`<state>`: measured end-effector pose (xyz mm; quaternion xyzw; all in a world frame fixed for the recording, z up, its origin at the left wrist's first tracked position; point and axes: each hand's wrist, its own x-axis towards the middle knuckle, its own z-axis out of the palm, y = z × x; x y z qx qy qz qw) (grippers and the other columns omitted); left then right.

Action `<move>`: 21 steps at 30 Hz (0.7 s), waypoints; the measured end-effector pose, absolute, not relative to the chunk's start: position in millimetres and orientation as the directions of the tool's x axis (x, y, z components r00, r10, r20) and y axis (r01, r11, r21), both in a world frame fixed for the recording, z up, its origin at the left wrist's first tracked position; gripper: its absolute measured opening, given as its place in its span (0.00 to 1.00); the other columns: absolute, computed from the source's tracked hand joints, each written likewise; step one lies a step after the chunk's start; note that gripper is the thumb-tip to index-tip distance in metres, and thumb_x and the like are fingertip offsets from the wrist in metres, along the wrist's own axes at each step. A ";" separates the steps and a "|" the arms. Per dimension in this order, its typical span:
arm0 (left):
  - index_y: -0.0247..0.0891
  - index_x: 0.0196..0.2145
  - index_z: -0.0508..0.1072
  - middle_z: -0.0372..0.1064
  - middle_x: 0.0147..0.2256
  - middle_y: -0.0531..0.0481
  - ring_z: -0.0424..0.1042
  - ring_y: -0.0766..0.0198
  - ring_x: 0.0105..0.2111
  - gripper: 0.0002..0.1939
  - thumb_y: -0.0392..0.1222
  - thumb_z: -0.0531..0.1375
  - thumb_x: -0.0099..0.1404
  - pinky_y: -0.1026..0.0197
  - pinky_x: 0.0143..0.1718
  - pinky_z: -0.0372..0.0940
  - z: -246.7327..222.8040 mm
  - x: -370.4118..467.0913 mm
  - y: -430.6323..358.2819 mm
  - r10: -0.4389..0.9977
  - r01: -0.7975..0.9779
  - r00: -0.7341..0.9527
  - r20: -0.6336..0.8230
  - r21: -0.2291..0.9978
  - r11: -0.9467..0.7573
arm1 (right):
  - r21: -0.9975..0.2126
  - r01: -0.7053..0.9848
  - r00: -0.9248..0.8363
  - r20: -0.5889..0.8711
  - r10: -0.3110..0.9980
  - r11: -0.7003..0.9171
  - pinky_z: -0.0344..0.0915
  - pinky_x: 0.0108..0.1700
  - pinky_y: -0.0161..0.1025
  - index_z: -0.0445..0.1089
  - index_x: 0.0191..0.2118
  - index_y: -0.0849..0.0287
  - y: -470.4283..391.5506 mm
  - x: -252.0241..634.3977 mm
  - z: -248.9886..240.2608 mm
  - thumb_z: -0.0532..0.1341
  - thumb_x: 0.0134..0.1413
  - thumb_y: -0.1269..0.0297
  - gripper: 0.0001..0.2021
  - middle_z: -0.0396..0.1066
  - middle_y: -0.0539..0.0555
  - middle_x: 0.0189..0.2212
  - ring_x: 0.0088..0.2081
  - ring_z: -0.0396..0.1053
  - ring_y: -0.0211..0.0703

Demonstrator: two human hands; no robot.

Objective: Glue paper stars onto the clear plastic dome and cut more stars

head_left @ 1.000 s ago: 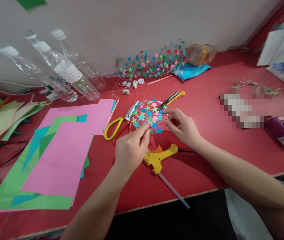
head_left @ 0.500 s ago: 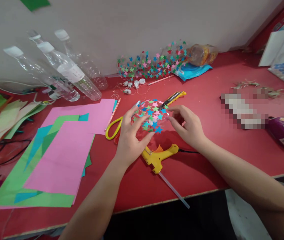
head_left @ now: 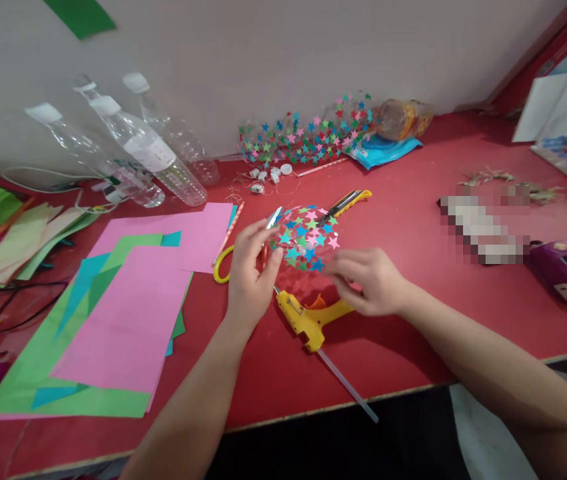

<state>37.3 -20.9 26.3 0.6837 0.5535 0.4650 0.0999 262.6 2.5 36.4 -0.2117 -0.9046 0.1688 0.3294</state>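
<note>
A clear plastic dome covered with small coloured paper stars [head_left: 307, 238] is held just above the red table [head_left: 413, 220]. My left hand [head_left: 250, 273] grips its left side with thumb and fingers. My right hand [head_left: 370, 283] hovers low at its right, over the handle of a yellow glue gun [head_left: 308, 319] that lies on the table with a glue stick poking toward the front edge. Its fingers are loosely curled and blurred, and nothing shows in them. Yellow-handled scissors [head_left: 223, 263] lie partly hidden behind my left hand.
Pink, green and blue paper sheets [head_left: 128, 307] lie at the left. Clear bottles [head_left: 148, 157] lean at the wall. A star-covered bottle [head_left: 308, 137], white caps [head_left: 270, 175], a yellow utility knife [head_left: 348, 200] and a purple device [head_left: 566, 270] also sit here.
My left hand shifted from the dome's front to its left side. My right hand let go of the dome's right edge and dropped toward the glue gun. The dome is lifted slightly.
</note>
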 end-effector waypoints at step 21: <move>0.37 0.29 0.67 0.68 0.20 0.56 0.69 0.69 0.19 0.12 0.48 0.62 0.58 0.66 0.25 0.66 26.8 14.8 -4.9 0.805 0.301 -0.541 0.243 0.950 -0.084 | -0.444 0.310 -0.937 0.005 0.348 0.841 0.66 0.40 0.41 0.66 0.41 0.62 -18.8 248.7 46.8 0.55 0.41 0.78 0.17 0.68 0.59 0.42 0.38 0.66 0.44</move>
